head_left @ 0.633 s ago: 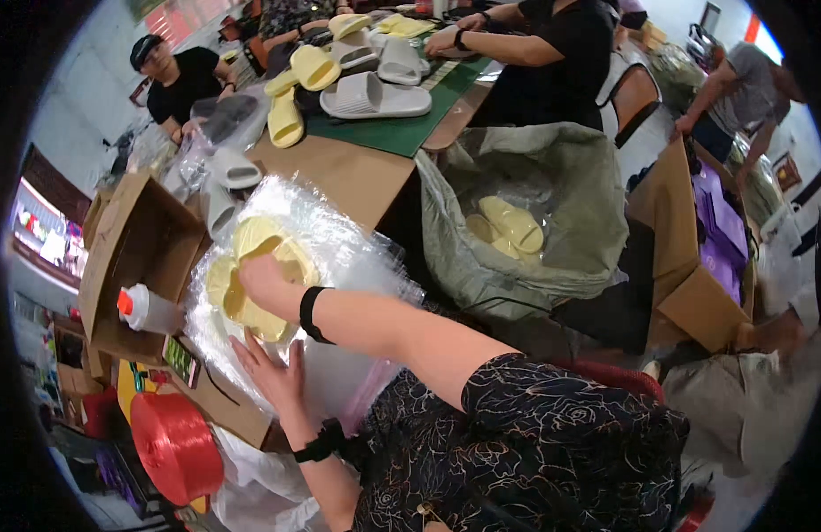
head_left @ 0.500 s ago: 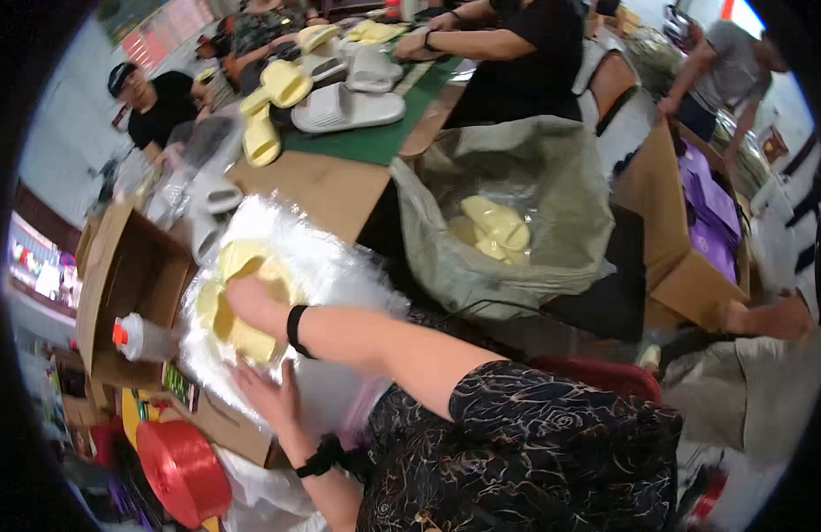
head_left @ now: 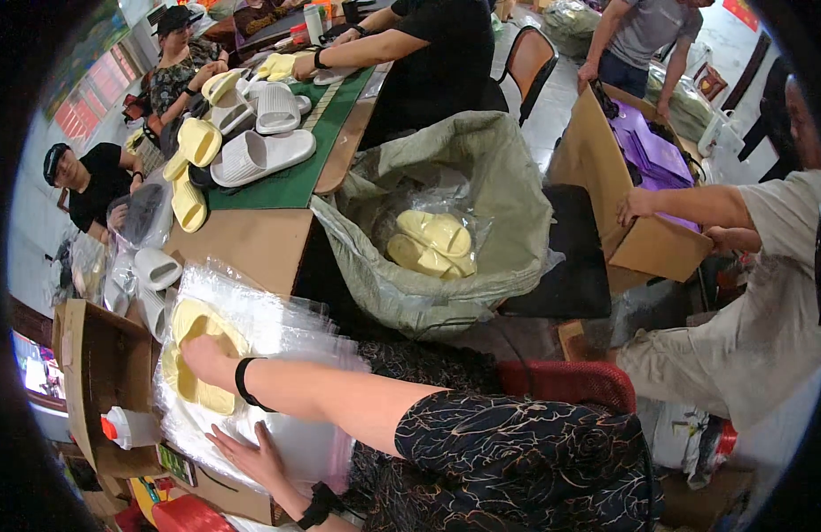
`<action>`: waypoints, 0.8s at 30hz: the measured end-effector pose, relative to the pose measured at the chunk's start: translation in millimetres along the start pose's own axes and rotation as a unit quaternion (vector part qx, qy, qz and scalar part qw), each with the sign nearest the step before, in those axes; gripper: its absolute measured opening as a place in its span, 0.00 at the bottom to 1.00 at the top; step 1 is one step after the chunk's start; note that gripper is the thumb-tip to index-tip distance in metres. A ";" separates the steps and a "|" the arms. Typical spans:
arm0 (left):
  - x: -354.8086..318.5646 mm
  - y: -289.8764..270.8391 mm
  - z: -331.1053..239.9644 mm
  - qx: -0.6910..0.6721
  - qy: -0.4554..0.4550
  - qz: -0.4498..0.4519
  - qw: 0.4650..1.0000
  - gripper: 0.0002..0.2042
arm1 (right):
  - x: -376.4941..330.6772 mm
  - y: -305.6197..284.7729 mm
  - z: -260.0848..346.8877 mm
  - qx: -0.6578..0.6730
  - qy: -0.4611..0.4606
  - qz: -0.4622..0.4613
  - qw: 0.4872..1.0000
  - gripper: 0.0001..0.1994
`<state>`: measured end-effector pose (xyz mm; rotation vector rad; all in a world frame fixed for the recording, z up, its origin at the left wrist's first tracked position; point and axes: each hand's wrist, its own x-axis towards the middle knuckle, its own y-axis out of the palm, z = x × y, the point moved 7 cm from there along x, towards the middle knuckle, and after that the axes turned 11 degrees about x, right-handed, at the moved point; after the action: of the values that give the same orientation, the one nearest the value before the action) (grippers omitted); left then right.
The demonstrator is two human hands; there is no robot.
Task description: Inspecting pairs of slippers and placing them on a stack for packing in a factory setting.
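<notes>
Got pale-yellow moulded slippers [head_left: 200,392] on shiny stack of clear plastic bags [head_left: 308,439] in front of us. Our right hand [head_left: 210,359] reaches into slippers, fingertips hidden, so we can't tell if they're gripping. Our left hand [head_left: 255,459] lies over bags just below, fingers loosely spread, thumb apart. White red-capped plastic bottle [head_left: 137,428] sits beside bags.

Purple items [head_left: 648,151] in cardboard box [head_left: 663,255]; red-capped bottle [head_left: 139,427] near open carton [head_left: 113,372]; brown-backed chair [head_left: 530,64].
</notes>
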<state>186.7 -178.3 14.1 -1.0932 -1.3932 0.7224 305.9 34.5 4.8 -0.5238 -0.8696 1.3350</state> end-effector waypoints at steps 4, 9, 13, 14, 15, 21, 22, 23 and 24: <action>-3.4 -2.9 -4.8 -0.013 -0.001 0.003 1.000 0.50 | -19.6 -46.1 -3.6 0.026 0.067 -0.020 0.997 0.07; -1.5 -5.3 -12.8 -0.112 0.001 -0.005 0.994 0.49 | -121.8 -168.5 32.4 0.073 -0.238 0.049 0.967 0.22; -2.9 -4.9 -12.6 -0.071 -0.015 0.024 0.997 0.47 | -204.6 -351.9 -72.8 -0.085 -0.230 -0.125 0.961 0.19; -2.0 -6.7 -14.8 -0.068 0.005 0.010 0.998 0.47 | -218.6 -409.1 -127.3 -0.053 -0.143 -0.138 0.979 0.18; -2.6 -6.8 -15.5 -0.060 0.009 0.003 0.998 0.45 | -245.7 -465.7 -169.0 -0.163 -0.081 -0.230 0.956 0.22; -1.6 -0.1 -16.3 -0.036 -0.018 0.017 0.999 0.44 | -496.5 -536.2 -457.1 0.231 0.605 -0.142 0.749 0.60; -0.4 -3.6 -20.2 -0.026 -0.013 0.011 1.000 0.44 | -524.3 -511.6 -487.0 0.341 0.611 -0.195 0.687 0.59; 0.4 -7.1 -25.0 0.007 -0.004 0.013 1.000 0.42 | -535.1 -477.4 -504.8 0.526 0.552 -0.178 0.622 0.56; 0.1 -9.9 -29.1 0.002 -0.009 0.022 1.000 0.45 | -543.2 -446.5 -516.5 0.587 0.471 -0.180 0.634 0.51</action>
<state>213.1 -186.9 27.3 -1.1187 -1.3864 0.7680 986.7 -502.7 -90.5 0.0747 0.7916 0.7846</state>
